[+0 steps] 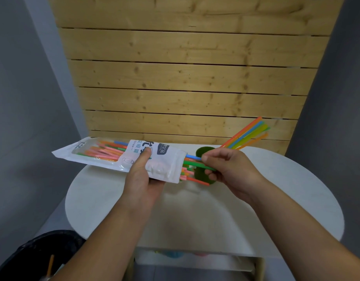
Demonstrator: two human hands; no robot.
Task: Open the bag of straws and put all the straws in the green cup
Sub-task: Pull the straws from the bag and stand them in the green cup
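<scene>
Pinching, seemingly, blue straw (pixel 193 157): right hand (pixel 227 169) fingers (pixel 205 158)

Tabletop (pixel 195 216): white, rounded, set before a wooden slat wall.
Green cup (pixel 203 153): stands upright on the tabletop's far side, right of centre.
Straws in cup (pixel 248 131): several, leaning right.

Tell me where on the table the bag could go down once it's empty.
Bare tabletop: the wide near patch between both forearms, and the strip left of the left hand under the bag. Crowded: far right, where the green cup, its straws and the right hand meet.
</scene>
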